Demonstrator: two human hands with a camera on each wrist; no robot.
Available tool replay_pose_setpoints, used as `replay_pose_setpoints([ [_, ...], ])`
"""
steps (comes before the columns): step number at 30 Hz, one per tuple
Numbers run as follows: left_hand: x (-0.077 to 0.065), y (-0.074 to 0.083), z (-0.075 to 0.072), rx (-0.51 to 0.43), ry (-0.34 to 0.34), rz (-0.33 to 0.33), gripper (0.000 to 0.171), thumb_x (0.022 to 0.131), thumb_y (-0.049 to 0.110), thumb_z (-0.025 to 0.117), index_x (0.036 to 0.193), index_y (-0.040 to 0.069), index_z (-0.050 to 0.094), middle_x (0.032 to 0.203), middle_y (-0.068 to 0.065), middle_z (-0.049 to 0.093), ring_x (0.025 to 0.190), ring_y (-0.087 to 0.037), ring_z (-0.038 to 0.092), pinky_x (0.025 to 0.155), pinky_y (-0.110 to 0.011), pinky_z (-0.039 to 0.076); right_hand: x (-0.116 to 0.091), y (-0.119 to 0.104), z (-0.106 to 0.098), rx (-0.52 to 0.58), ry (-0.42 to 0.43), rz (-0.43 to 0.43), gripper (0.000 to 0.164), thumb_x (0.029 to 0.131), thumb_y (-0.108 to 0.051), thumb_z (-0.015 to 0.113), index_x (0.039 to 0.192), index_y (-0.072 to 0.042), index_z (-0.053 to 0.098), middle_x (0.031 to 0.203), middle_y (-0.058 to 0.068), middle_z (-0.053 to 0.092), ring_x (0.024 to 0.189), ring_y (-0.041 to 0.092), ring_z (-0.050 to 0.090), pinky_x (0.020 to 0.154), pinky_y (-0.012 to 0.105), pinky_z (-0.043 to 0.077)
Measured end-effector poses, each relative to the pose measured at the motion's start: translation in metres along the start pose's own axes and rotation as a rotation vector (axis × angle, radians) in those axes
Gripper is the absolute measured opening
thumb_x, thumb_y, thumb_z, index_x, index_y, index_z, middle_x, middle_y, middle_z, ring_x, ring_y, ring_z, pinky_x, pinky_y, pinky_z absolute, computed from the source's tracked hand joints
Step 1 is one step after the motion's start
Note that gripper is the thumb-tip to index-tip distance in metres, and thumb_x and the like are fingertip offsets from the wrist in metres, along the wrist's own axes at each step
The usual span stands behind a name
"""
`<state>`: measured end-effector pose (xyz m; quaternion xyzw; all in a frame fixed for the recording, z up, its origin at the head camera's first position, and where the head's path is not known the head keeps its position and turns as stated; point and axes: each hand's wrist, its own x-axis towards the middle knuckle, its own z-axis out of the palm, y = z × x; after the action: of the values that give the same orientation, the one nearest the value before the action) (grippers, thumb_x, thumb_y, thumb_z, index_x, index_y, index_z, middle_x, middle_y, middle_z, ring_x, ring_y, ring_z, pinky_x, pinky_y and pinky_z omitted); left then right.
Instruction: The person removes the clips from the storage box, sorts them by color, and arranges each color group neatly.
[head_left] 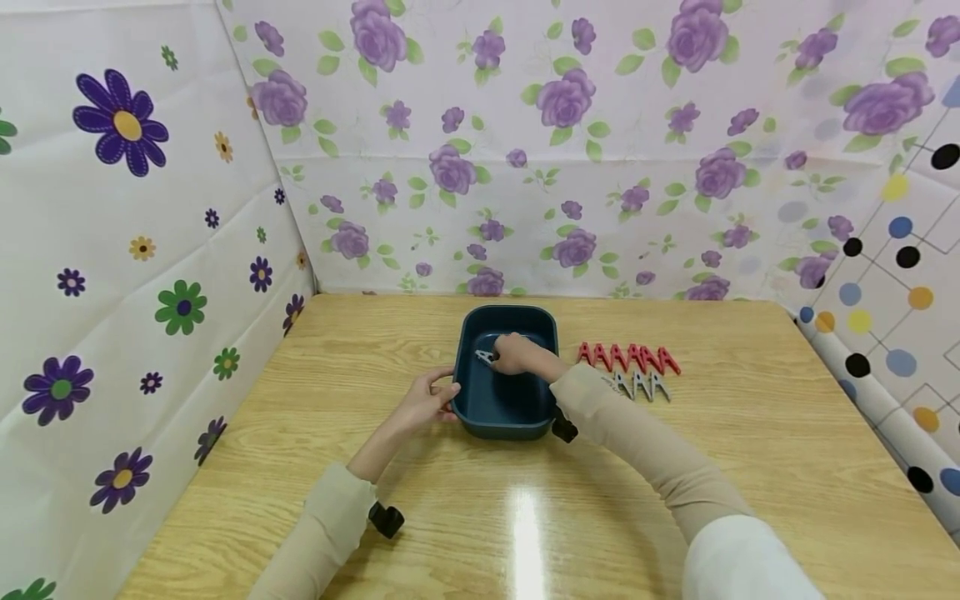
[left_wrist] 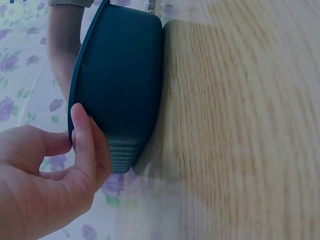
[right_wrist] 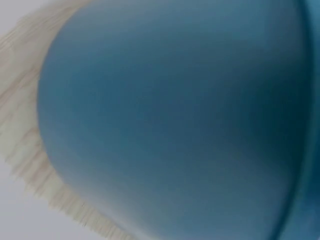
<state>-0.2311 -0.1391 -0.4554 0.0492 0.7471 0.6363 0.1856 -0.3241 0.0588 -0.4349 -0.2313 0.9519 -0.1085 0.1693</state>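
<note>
A dark blue rectangular plastic tub (head_left: 505, 432) stands on the table in the head view. My left hand (head_left: 423, 402) grips its left rim; in the left wrist view the thumb is at the rim's edge and the fingers (left_wrist: 85, 145) lie against the outer wall. Reaching over the right side, my right hand (head_left: 517, 354) is inside the tub and pinches a light grey clothespin (head_left: 485, 357), whose legs point left. The fingertips are partly hidden by the hand. Only the tub's outer wall (right_wrist: 165, 120) fills the right wrist view, blurred.
To the right of the tub, a row of several red clothespins (head_left: 618, 358) lies on the wooden table (head_left: 750, 433). Three grey clothespins (head_left: 641, 385) lie in front of them, close to the right sleeve. Flowered sheets (head_left: 525, 192) hang behind and at the left.
</note>
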Motion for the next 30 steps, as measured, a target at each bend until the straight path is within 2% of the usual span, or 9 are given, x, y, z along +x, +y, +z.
replay_pose_setpoints([
  [3, 0.0, 0.001, 0.001, 0.008, 0.012, 0.001, 0.048, 0.102, 0.009, 0.048, 0.147, -0.001, 0.035, 0.068, -0.001, 0.058, 0.063, -0.011, 0.057, 0.063, -0.027, 0.056, -0.002, 0.004, 0.0, 0.05, 0.06, 0.027, 0.012, 0.087, -0.019, 0.072, 0.083, -0.008, 0.075, 0.082, 0.005, 0.069, 0.067, 0.013, 0.058, 0.062, 0.026, 0.049],
  [6, 0.001, 0.001, 0.002, 0.01, 0.023, 0.0, 0.047, 0.102, 0.009, 0.048, 0.146, -0.001, 0.036, 0.066, 0.0, 0.056, 0.062, -0.011, 0.055, 0.062, -0.026, 0.055, -0.003, 0.007, 0.001, 0.093, 0.071, 0.072, 0.013, 0.079, -0.021, 0.081, 0.077, -0.012, 0.073, 0.079, 0.001, 0.068, 0.069, 0.014, 0.06, 0.06, 0.026, 0.049],
  [9, 0.001, 0.001, 0.002, 0.007, 0.027, 0.001, 0.047, 0.102, 0.009, 0.048, 0.146, -0.001, 0.036, 0.064, 0.001, 0.053, 0.061, -0.011, 0.054, 0.062, -0.026, 0.055, -0.003, 0.007, 0.003, 0.105, 0.072, 0.11, 0.017, 0.076, -0.023, 0.084, 0.076, -0.012, 0.071, 0.079, 0.002, 0.066, 0.069, 0.017, 0.06, 0.058, 0.027, 0.047],
  [15, 0.0, 0.001, 0.002, 0.003, 0.018, -0.002, 0.047, 0.102, 0.009, 0.047, 0.147, 0.0, 0.035, 0.064, 0.0, 0.053, 0.06, -0.01, 0.054, 0.061, -0.025, 0.054, -0.005, 0.0, 0.011, 0.027, 0.108, 0.168, 0.027, 0.077, -0.029, 0.082, 0.083, -0.012, 0.063, 0.081, 0.004, 0.06, 0.07, 0.02, 0.056, 0.057, 0.033, 0.043],
  [19, 0.001, 0.0, 0.003, 0.002, 0.014, 0.008, 0.048, 0.102, 0.01, 0.048, 0.147, -0.002, 0.035, 0.066, 0.0, 0.053, 0.062, -0.01, 0.054, 0.062, -0.025, 0.055, -0.008, -0.004, 0.014, -0.022, 0.126, 0.174, 0.026, 0.081, -0.029, 0.079, 0.08, -0.012, 0.06, 0.077, 0.005, 0.055, 0.066, 0.02, 0.053, 0.055, 0.033, 0.04],
  [25, 0.0, 0.002, 0.003, 0.001, 0.018, 0.003, 0.047, 0.102, 0.009, 0.048, 0.146, -0.001, 0.035, 0.065, 0.0, 0.053, 0.062, -0.01, 0.054, 0.061, -0.025, 0.055, -0.011, -0.005, 0.01, 0.016, 0.127, 0.182, 0.028, 0.083, -0.03, 0.076, 0.074, -0.012, 0.057, 0.072, 0.003, 0.051, 0.063, 0.019, 0.052, 0.052, 0.031, 0.039],
  [30, 0.0, 0.001, 0.003, -0.003, 0.018, -0.001, 0.047, 0.102, 0.009, 0.048, 0.147, 0.0, 0.035, 0.066, 0.0, 0.053, 0.062, -0.01, 0.054, 0.061, -0.025, 0.055, -0.013, -0.003, 0.006, 0.068, 0.201, 0.185, 0.037, 0.086, -0.032, 0.073, 0.063, -0.014, 0.05, 0.06, -0.001, 0.044, 0.054, 0.015, 0.047, 0.045, 0.026, 0.035],
])
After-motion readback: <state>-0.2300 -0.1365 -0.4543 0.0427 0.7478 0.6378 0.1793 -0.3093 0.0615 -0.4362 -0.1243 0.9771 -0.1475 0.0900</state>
